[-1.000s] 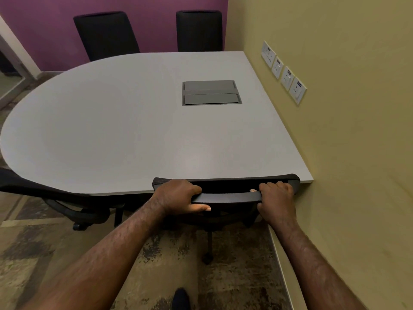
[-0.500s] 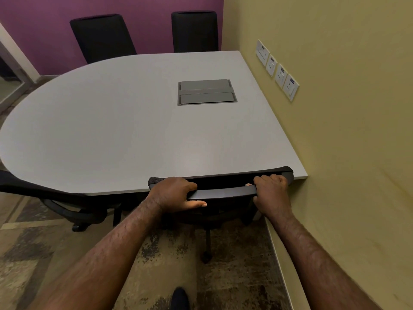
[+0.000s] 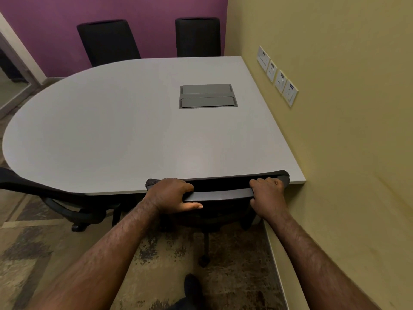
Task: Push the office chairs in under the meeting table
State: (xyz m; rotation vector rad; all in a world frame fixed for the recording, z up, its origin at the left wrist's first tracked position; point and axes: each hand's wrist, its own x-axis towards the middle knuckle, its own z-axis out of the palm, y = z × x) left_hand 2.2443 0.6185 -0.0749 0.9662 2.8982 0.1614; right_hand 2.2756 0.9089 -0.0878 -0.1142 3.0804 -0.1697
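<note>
A black office chair stands at the near edge of the grey meeting table, its backrest top up against the table edge and its seat hidden under the top. My left hand grips the left end of the backrest's top bar, thumb underneath. My right hand grips the right end, fingers curled over the bar. A second black chair sits at the table's near-left curve, its backrest partly out of view. Two more black chairs stand tucked in at the far side.
A yellow wall with several sockets runs close along the right of the chair. A grey cable box is set in the tabletop. Patterned carpet covers the floor. My shoe is just behind the chair's castor.
The chair has slid slightly forward, its backrest now against the table edge. Both hands keep the same grip on the top bar.
</note>
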